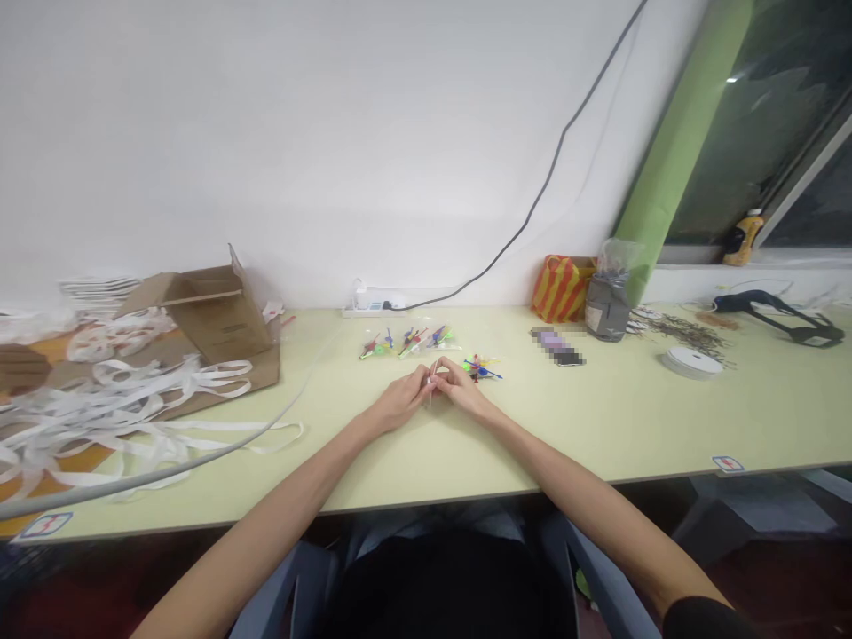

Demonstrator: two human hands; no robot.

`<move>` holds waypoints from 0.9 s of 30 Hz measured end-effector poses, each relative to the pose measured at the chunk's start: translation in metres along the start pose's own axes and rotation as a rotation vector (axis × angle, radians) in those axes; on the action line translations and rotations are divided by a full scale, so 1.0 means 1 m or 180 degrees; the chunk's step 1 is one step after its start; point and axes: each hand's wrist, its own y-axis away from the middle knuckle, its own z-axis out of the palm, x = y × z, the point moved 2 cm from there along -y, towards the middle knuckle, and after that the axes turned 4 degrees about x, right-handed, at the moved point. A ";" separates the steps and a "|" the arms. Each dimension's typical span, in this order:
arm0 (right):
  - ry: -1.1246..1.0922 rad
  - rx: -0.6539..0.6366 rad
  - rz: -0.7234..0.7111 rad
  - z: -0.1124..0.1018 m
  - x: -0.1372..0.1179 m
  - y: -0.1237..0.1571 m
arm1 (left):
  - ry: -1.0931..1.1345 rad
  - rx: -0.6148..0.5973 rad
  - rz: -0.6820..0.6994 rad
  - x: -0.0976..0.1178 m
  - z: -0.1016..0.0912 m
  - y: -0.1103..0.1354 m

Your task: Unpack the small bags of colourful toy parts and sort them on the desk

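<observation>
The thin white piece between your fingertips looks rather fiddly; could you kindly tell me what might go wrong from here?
The thin white piece is held only at the fingertips of the left hand and the right hand, so it could possibly slip and drop. The loose coloured plastic pieces lie close beside the right hand, which might knock them out of place.
</observation>
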 end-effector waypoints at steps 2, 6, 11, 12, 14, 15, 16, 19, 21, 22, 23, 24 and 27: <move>-0.0159 -0.0082 0.0040 0.000 -0.002 -0.001 | 0.0034 -0.0028 0.0030 0.003 0.000 0.001; -0.0635 -0.0140 0.0269 -0.008 -0.001 -0.003 | 0.0005 -0.0062 0.0095 0.003 -0.001 0.002; -0.0578 0.0488 0.0403 -0.029 -0.006 -0.004 | -0.0159 0.0240 0.0245 -0.010 -0.009 -0.002; -0.0461 0.0605 0.0446 -0.032 -0.007 -0.004 | -0.0180 0.0366 0.0342 -0.013 -0.011 -0.003; -0.0221 0.0763 0.0546 -0.036 -0.008 -0.003 | -0.0184 0.0621 0.0447 -0.017 -0.014 -0.005; -0.0104 0.0793 0.0593 -0.037 -0.007 -0.002 | -0.0147 0.0717 0.0411 -0.020 -0.015 -0.006; 0.0019 0.0790 0.0630 -0.037 -0.006 -0.001 | -0.0078 0.0780 0.0317 -0.023 -0.015 -0.007; 0.0485 0.0655 0.0638 -0.034 -0.001 0.000 | 0.0241 0.0816 -0.0101 -0.031 -0.015 -0.007; 0.0890 0.0608 0.0541 -0.032 0.002 0.000 | 0.0463 0.0817 -0.0322 -0.035 -0.015 -0.007; 0.1139 0.0634 0.0472 -0.031 0.002 0.001 | 0.0563 0.0793 -0.0383 -0.036 -0.015 -0.006; 0.1410 0.0670 0.0391 -0.031 0.002 0.001 | 0.0647 0.0755 -0.0414 -0.035 -0.015 -0.006; 0.1684 0.0710 0.0304 -0.030 0.001 0.001 | 0.0706 0.0704 -0.0413 -0.035 -0.016 -0.006; 0.2314 0.0756 0.0079 -0.030 0.000 0.000 | 0.0666 0.0505 -0.0231 -0.030 -0.018 -0.005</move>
